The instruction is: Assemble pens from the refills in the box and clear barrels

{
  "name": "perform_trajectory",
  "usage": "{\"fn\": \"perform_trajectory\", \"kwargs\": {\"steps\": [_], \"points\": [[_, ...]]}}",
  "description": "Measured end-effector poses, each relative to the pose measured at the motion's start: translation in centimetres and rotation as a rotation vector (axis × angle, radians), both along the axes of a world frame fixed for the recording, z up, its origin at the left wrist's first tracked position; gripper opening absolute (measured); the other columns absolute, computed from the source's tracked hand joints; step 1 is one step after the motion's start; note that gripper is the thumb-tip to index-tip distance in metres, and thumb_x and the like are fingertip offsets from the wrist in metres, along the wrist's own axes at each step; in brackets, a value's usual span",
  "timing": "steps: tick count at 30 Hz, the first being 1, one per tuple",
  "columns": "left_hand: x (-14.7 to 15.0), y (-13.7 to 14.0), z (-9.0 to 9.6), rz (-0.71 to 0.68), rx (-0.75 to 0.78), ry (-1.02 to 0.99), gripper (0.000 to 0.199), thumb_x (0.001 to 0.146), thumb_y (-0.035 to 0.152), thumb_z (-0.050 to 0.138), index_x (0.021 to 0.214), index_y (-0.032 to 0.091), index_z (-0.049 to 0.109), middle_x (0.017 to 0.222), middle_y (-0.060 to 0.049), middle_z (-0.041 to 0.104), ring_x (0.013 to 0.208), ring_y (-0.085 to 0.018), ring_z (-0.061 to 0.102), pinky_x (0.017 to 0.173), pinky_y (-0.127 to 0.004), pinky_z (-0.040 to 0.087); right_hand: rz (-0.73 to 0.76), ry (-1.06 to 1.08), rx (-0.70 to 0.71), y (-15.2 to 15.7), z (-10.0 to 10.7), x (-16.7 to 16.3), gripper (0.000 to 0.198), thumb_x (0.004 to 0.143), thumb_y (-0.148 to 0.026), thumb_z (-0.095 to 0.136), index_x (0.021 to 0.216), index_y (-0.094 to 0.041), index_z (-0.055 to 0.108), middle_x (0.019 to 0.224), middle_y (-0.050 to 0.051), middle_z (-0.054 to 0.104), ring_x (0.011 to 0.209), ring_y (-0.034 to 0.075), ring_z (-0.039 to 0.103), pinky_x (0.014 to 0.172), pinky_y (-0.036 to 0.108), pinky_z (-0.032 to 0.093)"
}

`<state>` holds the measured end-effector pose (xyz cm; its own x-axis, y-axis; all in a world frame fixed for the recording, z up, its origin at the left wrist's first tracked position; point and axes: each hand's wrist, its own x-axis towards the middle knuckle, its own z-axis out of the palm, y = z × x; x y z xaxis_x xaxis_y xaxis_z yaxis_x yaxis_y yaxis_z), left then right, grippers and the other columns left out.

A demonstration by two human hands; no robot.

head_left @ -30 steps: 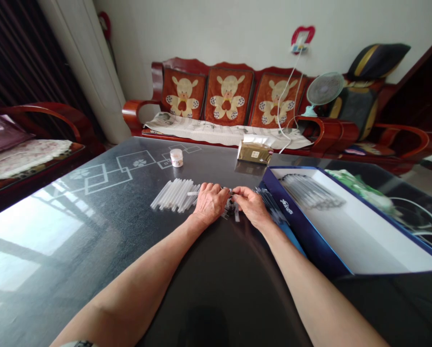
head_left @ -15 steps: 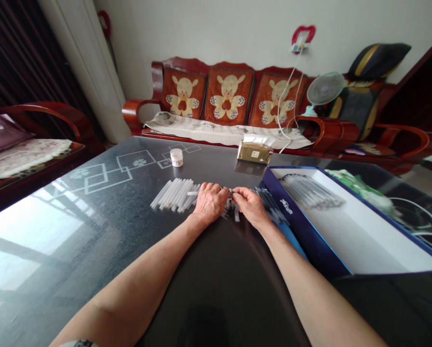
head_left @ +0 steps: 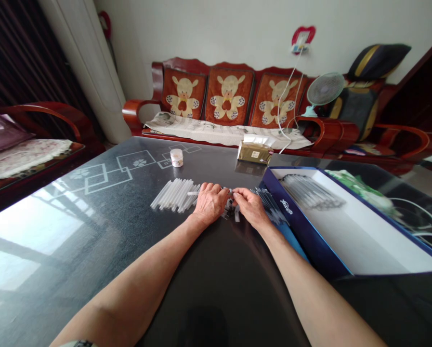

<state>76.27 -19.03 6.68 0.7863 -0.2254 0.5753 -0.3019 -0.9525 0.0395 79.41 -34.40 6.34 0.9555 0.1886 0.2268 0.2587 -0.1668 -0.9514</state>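
My left hand (head_left: 211,202) is closed around a translucent white plastic tube (head_left: 192,193), whose end sticks out past the fingers to the left. Fingertips of my right hand (head_left: 251,207) pinch a small piece at the tube's other end; what it is, I cannot make out. Both hands meet low over the dark table. Beside my left hand lies a row of similar white tubes (head_left: 174,195). Small dark and clear parts (head_left: 230,209) sit beneath the fingers, partly hidden. Just right of my right hand is a bunch of thin dark rods (head_left: 273,205).
A blue box with a white inside (head_left: 360,236) stands at right, holding a bundle of clear tubes (head_left: 311,192). Farther back are a small white jar (head_left: 176,158) and a tissue pack (head_left: 255,150). A green-and-white bag (head_left: 360,190) lies behind the box.
Almost nothing differs. My hands stay in the same place, with only a slight shift of the fingers around the small piece.
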Motion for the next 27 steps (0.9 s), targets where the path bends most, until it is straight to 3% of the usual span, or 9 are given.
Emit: {"fn": "perform_trajectory", "kwargs": {"steps": [3, 5, 9, 11, 16, 19, 23, 27], "points": [[0.01, -0.02, -0.03, -0.001, -0.006, -0.014, 0.037, 0.098, 0.037, 0.033, 0.1, 0.024, 0.067, 0.08, -0.007, 0.059, 0.078, -0.021, 0.049, 0.078, -0.037, 0.031, -0.005, 0.022, 0.051, 0.06, -0.03, 0.0, 0.034, 0.071, -0.04, 0.064, 0.098, -0.02, 0.063, 0.089, 0.003, 0.07, 0.065, 0.014, 0.065, 0.059, 0.024, 0.05], [-0.01, -0.05, 0.0, -0.004, -0.005, -0.018, 0.037, 0.098, 0.037, 0.033, 0.101, 0.024, 0.067, 0.08, -0.007, 0.059, 0.078, -0.021, 0.049, 0.078, -0.037, 0.031, -0.054, 0.038, 0.032, -0.01, 0.1, -0.02, 0.037, 0.072, -0.045, 0.063, 0.099, -0.02, 0.064, 0.086, 0.004, 0.07, 0.06, 0.014, 0.063, 0.054, 0.024, 0.048], [-0.08, -0.07, 0.13, 0.0, 0.007, -0.014, 0.038, 0.098, 0.037, 0.032, 0.099, 0.024, 0.068, 0.08, -0.006, 0.059, 0.077, -0.021, 0.049, 0.078, -0.037, 0.03, -0.103, 0.015, -0.092, -0.24, 0.15, 0.13, 0.037, 0.077, -0.056, 0.056, 0.076, -0.02, 0.066, 0.067, 0.003, 0.068, 0.051, 0.014, 0.059, 0.051, 0.026, 0.045], [-0.11, -0.05, 0.19, 0.001, 0.008, -0.011, 0.038, 0.098, 0.037, 0.032, 0.099, 0.024, 0.068, 0.08, -0.006, 0.059, 0.077, -0.021, 0.049, 0.077, -0.037, 0.03, -0.077, -0.008, -0.105, -0.23, -0.02, 0.23, 0.035, 0.077, -0.054, 0.057, 0.074, -0.02, 0.066, 0.066, 0.002, 0.068, 0.052, 0.015, 0.059, 0.054, 0.026, 0.046], [-0.09, 0.01, 0.19, 0.006, 0.006, -0.003, 0.038, 0.098, 0.036, 0.032, 0.098, 0.024, 0.068, 0.08, -0.006, 0.059, 0.078, -0.021, 0.049, 0.077, -0.036, 0.03, -0.011, 0.034, 0.053, 0.16, -0.27, 0.12, 0.024, 0.073, -0.04, 0.061, 0.086, -0.02, 0.064, 0.075, 0.0, 0.067, 0.062, 0.013, 0.061, 0.057, 0.024, 0.047], [-0.05, 0.0, 0.15, 0.007, 0.006, -0.009, 0.04, 0.098, 0.038, 0.031, 0.099, 0.024, 0.068, 0.08, -0.006, 0.059, 0.078, -0.021, 0.049, 0.077, -0.036, 0.03, 0.006, 0.064, 0.083, 0.2, -0.03, -0.09, 0.027, 0.069, -0.035, 0.063, 0.092, -0.02, 0.062, 0.086, 0.002, 0.068, 0.066, 0.013, 0.062, 0.055, 0.022, 0.047], [-0.05, -0.06, 0.11, 0.0, -0.003, -0.013, 0.04, 0.098, 0.038, 0.03, 0.101, 0.024, 0.068, 0.082, -0.006, 0.06, 0.078, -0.021, 0.049, 0.077, -0.037, 0.03, -0.05, 0.033, 0.008, -0.12, 0.45, -0.21, 0.039, 0.072, -0.044, 0.062, 0.1, -0.018, 0.061, 0.09, 0.005, 0.069, 0.063, 0.014, 0.063, 0.055, 0.024, 0.047], [-0.08, -0.06, 0.11, -0.005, 0.002, -0.012, 0.04, 0.098, 0.038, 0.031, 0.099, 0.024, 0.068, 0.082, -0.006, 0.06, 0.078, -0.021, 0.049, 0.078, -0.037, 0.03, -0.078, -0.004, -0.151, -0.27, 0.5, -0.08, 0.039, 0.078, -0.054, 0.051, 0.08, -0.018, 0.064, 0.068, 0.004, 0.068, 0.052, 0.014, 0.059, 0.054, 0.026, 0.048]]}}
